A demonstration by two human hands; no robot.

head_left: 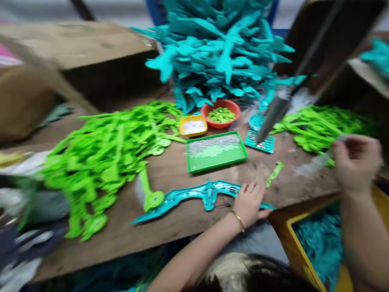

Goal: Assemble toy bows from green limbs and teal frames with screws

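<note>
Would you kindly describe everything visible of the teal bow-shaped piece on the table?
The teal bow-shaped piece looks like molded plastic, with two curved limbs and a broader centre. Its hollow side faces up, showing thin wires. It lies near the front edge of the table; the left hand rests on one limb, a green part overlaps the other.

A thin, rounded, gold-coloured bangle [238,221] circles the left wrist [243,216]; a slim ring [249,191] bands a left finger [251,187]; both forearms [197,257] are sleeveless.
</note>
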